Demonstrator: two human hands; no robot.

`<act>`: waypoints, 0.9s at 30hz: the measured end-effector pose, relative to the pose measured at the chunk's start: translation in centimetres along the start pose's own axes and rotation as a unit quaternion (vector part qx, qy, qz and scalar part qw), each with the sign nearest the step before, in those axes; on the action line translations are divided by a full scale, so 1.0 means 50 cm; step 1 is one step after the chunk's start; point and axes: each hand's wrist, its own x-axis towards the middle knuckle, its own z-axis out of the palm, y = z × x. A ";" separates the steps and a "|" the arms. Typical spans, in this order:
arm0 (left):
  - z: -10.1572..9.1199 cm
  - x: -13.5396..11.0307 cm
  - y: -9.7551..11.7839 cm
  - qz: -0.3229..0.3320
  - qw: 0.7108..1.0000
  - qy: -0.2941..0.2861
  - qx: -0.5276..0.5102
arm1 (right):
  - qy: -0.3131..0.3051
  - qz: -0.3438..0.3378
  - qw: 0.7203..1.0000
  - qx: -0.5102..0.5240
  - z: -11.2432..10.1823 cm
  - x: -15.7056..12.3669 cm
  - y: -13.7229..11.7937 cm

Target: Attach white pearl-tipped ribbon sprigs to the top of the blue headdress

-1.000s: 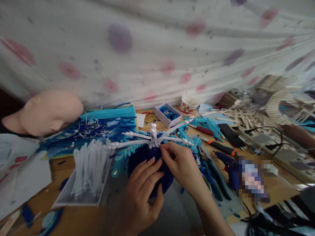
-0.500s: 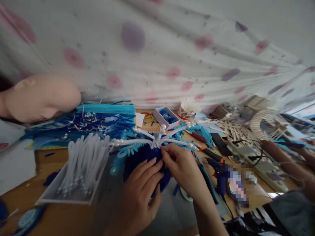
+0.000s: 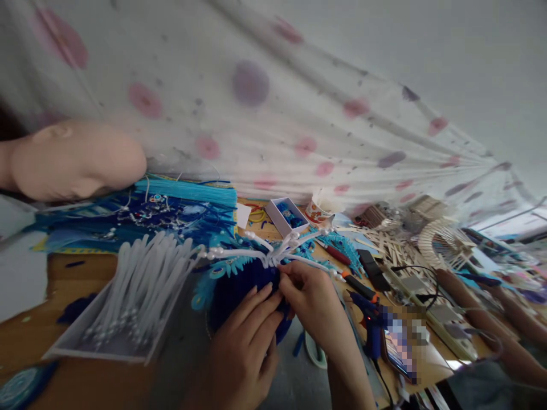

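Since the earlier frame, the middle one of the white stems (image 3: 270,260) is leaning more to the right. The right hand (image 3: 314,307) is closing its grip, thumb against finger, on the foot of these stems, at the upper part of the dark blue pad (image 3: 239,279). The left hand (image 3: 245,341) is lying over this pad; how firmly its grip is closing, I cannot tell. Left of both grips, a clear bag (image 3: 72,344) is holding white sticks (image 3: 143,273).

The wooden table (image 3: 81,270) bears a white box (image 3: 276,220), paper cup (image 3: 317,213) and, seemingly, a phone (image 3: 397,348).
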 end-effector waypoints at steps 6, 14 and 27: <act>0.002 -0.002 0.000 0.003 1.000 0.004 -0.007 | 0.025 -0.032 0.998 -0.048 0.001 -0.009 0.005; 0.001 -0.003 -0.003 0.003 1.000 -0.002 -0.011 | 0.002 -0.024 0.996 -0.086 -0.010 -0.003 -0.002; 0.004 -0.004 -0.005 0.009 1.000 0.004 -0.007 | 0.103 -0.047 0.978 -0.177 -0.001 -0.013 -0.003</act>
